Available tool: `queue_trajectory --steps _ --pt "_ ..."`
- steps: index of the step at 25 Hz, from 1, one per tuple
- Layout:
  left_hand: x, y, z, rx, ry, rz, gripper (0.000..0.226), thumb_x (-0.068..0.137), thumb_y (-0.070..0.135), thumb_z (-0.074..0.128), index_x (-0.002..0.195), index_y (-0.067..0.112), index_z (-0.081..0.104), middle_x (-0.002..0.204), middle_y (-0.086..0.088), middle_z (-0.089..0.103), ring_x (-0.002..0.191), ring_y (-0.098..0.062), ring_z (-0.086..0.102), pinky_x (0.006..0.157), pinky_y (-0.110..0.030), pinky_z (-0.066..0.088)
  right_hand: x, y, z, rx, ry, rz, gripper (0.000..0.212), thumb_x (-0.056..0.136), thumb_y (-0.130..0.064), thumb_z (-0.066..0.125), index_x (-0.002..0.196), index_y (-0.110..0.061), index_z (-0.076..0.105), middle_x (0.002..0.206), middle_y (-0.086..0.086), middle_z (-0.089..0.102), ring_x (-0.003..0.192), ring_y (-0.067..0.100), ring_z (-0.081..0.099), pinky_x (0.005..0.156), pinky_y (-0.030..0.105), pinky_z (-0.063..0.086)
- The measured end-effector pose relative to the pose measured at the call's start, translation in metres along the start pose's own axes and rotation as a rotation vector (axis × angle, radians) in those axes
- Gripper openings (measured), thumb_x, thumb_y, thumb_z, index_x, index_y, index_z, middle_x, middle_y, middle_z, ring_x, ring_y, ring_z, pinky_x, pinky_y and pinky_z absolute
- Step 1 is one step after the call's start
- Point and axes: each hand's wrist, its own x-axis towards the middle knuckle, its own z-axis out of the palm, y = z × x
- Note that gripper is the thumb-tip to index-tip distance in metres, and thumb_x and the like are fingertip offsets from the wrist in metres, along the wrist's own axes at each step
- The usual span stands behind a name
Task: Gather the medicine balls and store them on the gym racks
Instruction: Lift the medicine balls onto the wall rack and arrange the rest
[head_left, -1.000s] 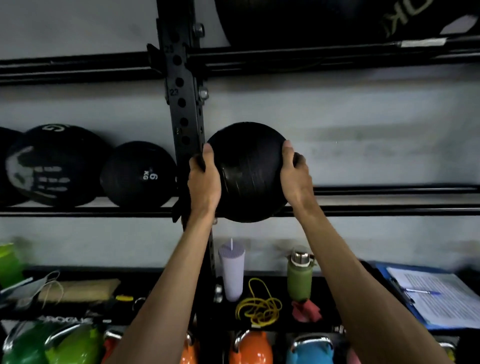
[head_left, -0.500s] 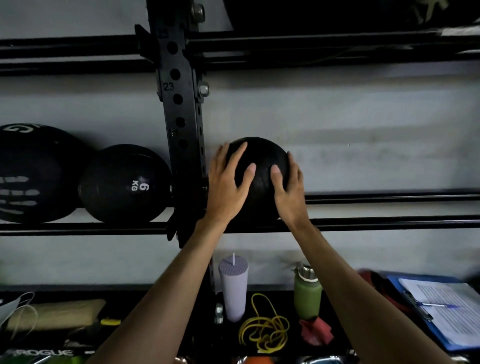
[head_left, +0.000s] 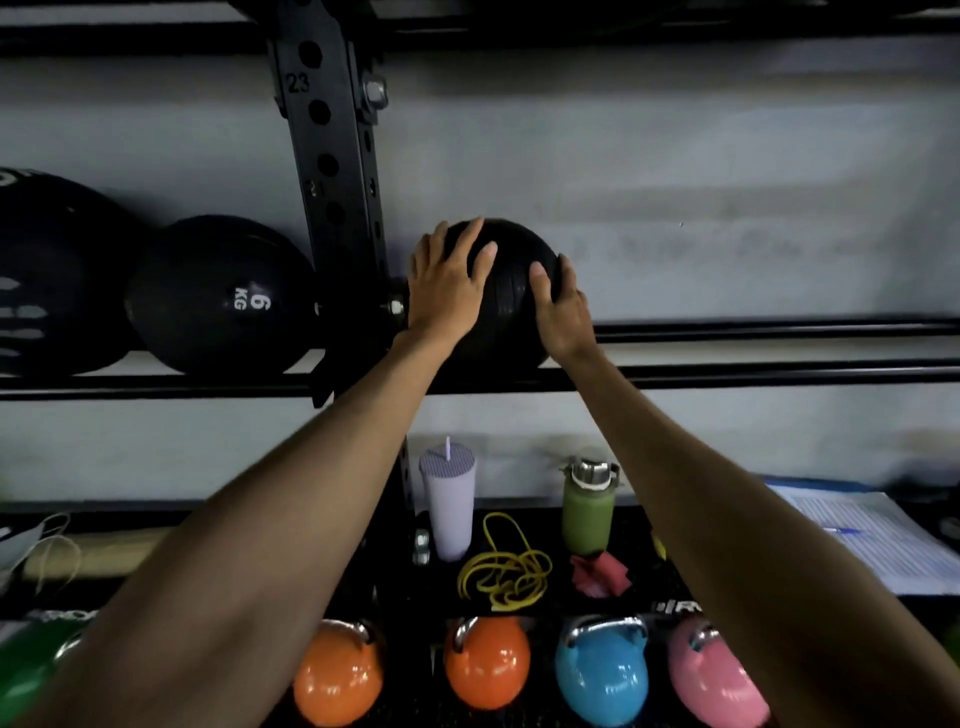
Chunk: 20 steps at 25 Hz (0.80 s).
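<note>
On the rack's middle rails (head_left: 727, 371), just right of the upright post (head_left: 332, 171), sits the black ball (head_left: 511, 306) — left hand (head_left: 447, 291) and right hand (head_left: 558, 312) spread flat against it, fingers uncurled, likely steadying it from rolling — beside the 6 kg ball (head_left: 223, 296).

A gym, shown by black medicine balls (head_left: 223, 296) on a steel rack (head_left: 332, 156) mid-frame and coloured kettlebells (head_left: 602, 670) lined along the bottom edge.
</note>
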Motion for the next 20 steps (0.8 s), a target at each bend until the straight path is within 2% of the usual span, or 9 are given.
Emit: queue_trajectory --steps 2,5,7,9,12,14,16,20 --pt "-0.032 0.009 0.003 0.025 0.097 0.0 0.049 0.104 0.039 0.042 0.151 0.025 0.042 0.16 -0.015 0.031 0.148 -0.037 0.026 0.121 -0.049 0.023 -0.027 0.013 -0.006 -0.043 0.079 -0.076 0.05 0.103 -0.037 0.049 0.145 -0.012 0.042 0.137 0.019 0.052 0.124 0.036 0.053 0.101 0.036 0.043" --pt "-0.117 0.01 0.022 0.04 0.304 0.159 0.035 0.093 0.018 0.054 0.128 0.016 0.059 0.145 -0.013 0.046 0.133 -0.034 0.044 0.108 -0.041 0.036 -0.085 0.051 -0.01 -0.054 0.179 -0.201 0.027 0.096 -0.016 0.053 0.122 -0.011 0.059 0.116 0.009 0.061 0.101 0.024 0.062 0.086 0.038 0.054" --pt "-0.178 0.003 0.048 0.025 0.256 0.176 0.029 0.088 0.011 0.057 0.116 0.013 0.063 0.13 -0.012 0.054 0.12 -0.032 0.05 0.099 -0.041 0.041 -0.13 0.089 -0.01 -0.142 0.113 -0.216 0.025 0.095 -0.012 0.054 0.118 -0.011 0.062 0.111 0.007 0.065 0.095 0.02 0.064 0.08 0.032 0.055" --pt "-0.233 -0.005 0.079 -0.019 0.09 0.137 0.025 0.086 0.01 0.054 0.11 0.011 0.063 0.116 -0.012 0.058 0.11 -0.034 0.056 0.091 -0.046 0.046 -0.171 0.131 -0.009 -0.277 -0.014 -0.195 0.022 0.095 -0.013 0.055 0.116 -0.009 0.064 0.113 0.01 0.066 0.097 0.026 0.066 0.078 0.028 0.051" --pt "-0.304 -0.016 0.117 -0.034 -0.227 0.018 0.025 0.086 0.011 0.052 0.109 0.011 0.063 0.11 -0.012 0.061 0.101 -0.037 0.062 0.08 -0.045 0.051 -0.221 0.192 -0.008 -0.442 -0.198 -0.086 0.016 0.092 -0.014 0.053 0.103 -0.006 0.062 0.104 0.016 0.065 0.093 0.038 0.063 0.073 0.038 0.049" --pt "-0.348 -0.025 0.138 -0.022 -0.471 -0.097 0.028 0.089 0.013 0.055 0.117 0.012 0.061 0.12 -0.011 0.063 0.107 -0.036 0.063 0.082 -0.045 0.052 -0.252 0.23 -0.005 -0.512 -0.304 -0.003 0.015 0.09 -0.015 0.051 0.097 -0.006 0.061 0.099 0.019 0.065 0.093 0.042 0.063 0.074 0.045 0.051" --pt "-0.394 -0.036 0.157 0.027 -0.678 -0.159 0.028 0.092 0.017 0.054 0.12 0.013 0.059 0.123 -0.012 0.063 0.11 -0.036 0.063 0.084 -0.044 0.051 -0.289 0.265 -0.001 -0.569 -0.398 0.118 0.018 0.092 -0.019 0.049 0.1 -0.009 0.061 0.102 0.019 0.065 0.095 0.043 0.062 0.076 0.047 0.051" --pt "-0.485 -0.051 0.189 0.041 -0.974 -0.223 0.024 0.094 0.019 0.053 0.116 0.013 0.06 0.119 -0.012 0.064 0.108 -0.037 0.064 0.085 -0.043 0.051 -0.364 0.323 0.007 -0.627 -0.573 0.303 0.023 0.094 -0.021 0.049 0.111 -0.012 0.062 0.113 0.016 0.063 0.103 0.041 0.062 0.083 0.045 0.052"
